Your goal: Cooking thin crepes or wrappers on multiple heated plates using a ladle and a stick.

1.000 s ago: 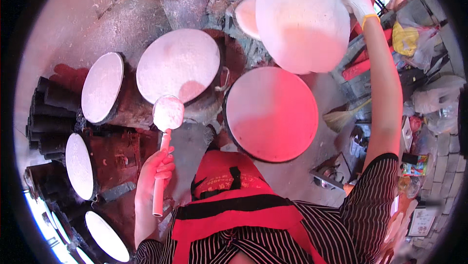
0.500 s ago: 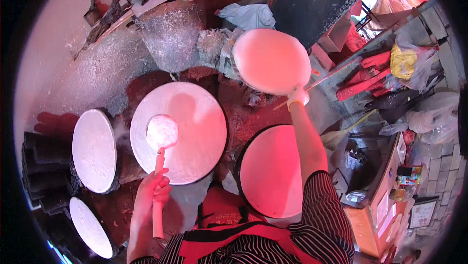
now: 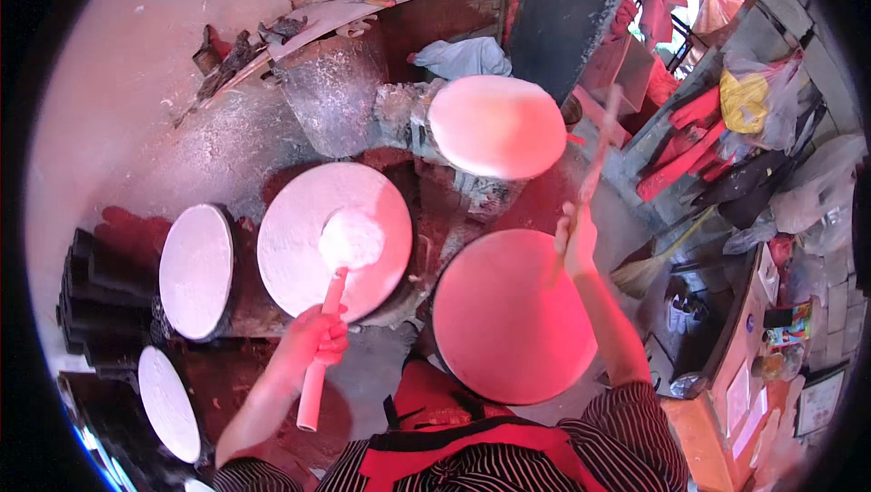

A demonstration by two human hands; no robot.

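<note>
My left hand (image 3: 313, 339) grips the pink handle of a round white spreader (image 3: 350, 240), whose head rests on the white-coated round griddle (image 3: 295, 247) in front of me. My right hand (image 3: 575, 240) is closed on a thin stick (image 3: 599, 152) that points up and away, above the far edge of a bare pinkish round griddle (image 3: 513, 315). Beyond it sits another round plate (image 3: 496, 125) with a pale sheet on it.
More white round plates (image 3: 196, 270) stand at my left, one lower (image 3: 169, 403), beside stacked dark blocks (image 3: 86, 297). A floury wall and ledge (image 3: 336, 83) lie behind. Bags, red cloths and a broom (image 3: 649, 270) crowd the right side.
My right hand has come down and back toward me with the stick, away from the far pale plate. The spreader has shifted to the right side of the white griddle.
</note>
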